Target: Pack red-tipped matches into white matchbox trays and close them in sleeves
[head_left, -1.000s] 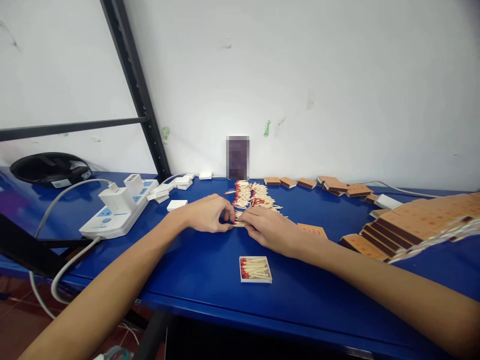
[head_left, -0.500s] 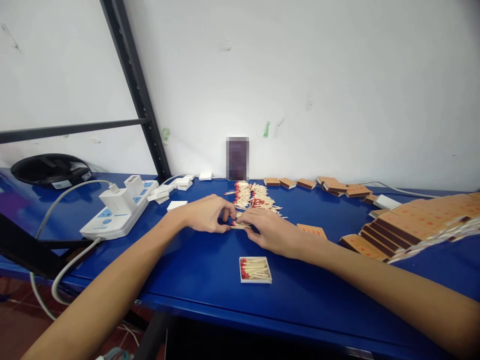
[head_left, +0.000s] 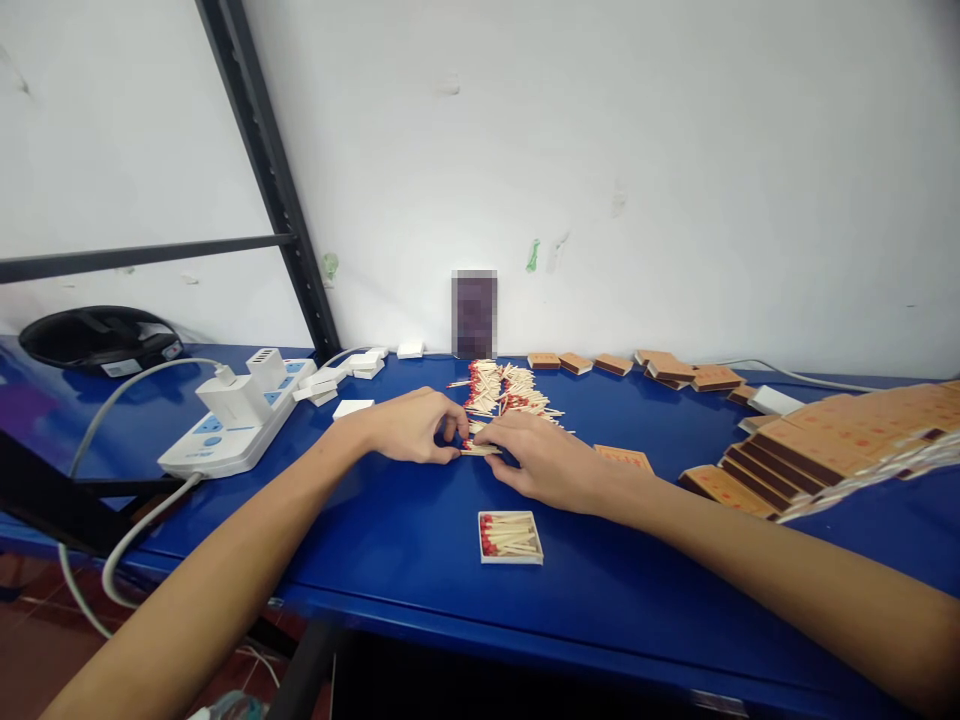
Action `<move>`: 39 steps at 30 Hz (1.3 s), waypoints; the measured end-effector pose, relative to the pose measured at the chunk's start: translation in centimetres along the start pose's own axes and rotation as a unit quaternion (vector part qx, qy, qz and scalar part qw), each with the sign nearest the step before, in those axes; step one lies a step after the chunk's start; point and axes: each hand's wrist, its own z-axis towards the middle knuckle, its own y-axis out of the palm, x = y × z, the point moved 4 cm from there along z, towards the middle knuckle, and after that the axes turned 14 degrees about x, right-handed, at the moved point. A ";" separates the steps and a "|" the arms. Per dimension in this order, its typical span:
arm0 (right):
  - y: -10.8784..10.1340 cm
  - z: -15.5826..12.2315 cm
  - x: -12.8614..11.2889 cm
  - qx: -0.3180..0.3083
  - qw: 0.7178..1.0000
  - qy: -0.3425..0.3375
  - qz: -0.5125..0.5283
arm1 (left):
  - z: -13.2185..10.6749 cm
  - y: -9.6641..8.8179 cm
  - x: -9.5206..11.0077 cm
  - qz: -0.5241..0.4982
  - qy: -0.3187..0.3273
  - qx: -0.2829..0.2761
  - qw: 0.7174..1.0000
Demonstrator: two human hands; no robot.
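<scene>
My left hand [head_left: 421, 427] and my right hand [head_left: 541, 458] meet over a small bunch of matches [head_left: 480, 449] on the blue table. The fingers of my left hand curl at the red-headed end. My right thumb and fingers close around the other end, partly covering the bunch. Just beyond lies a loose pile of red-tipped matches [head_left: 486, 385], with a second pile [head_left: 523, 392] to its right. Nearer to me sits a white matchbox tray [head_left: 541, 550] filled with matches. An orange matchbox sleeve [head_left: 622, 459] lies partly behind my right wrist.
Many orange matchboxes [head_left: 847, 440] are stacked at the right, and several more [head_left: 613, 365] line the wall. White trays [head_left: 354, 408] lie at the back left. A power strip [head_left: 247, 430] with cables stands left, beside a black rack post [head_left: 274, 180]. The table's front edge [head_left: 480, 640] is near me.
Both hands stay at the bunch of matches with almost no movement. The whole view has shifted very slightly.
</scene>
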 end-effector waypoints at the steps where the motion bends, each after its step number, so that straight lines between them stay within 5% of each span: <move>1: 0.0 0.0 0.0 -0.001 1.000 0.000 0.000 | 0.0 0.0 0.0 -0.002 0.000 0.000 1.000; 24: 0.2 0.1 0.0 0.007 1.000 -0.020 -0.015 | 0.0 0.1 -0.6 -0.029 -0.017 -0.024 0.999; 39: 0.2 0.7 0.1 -0.011 0.994 0.082 0.069 | 0.2 0.7 0.3 -0.046 -0.021 -0.050 0.997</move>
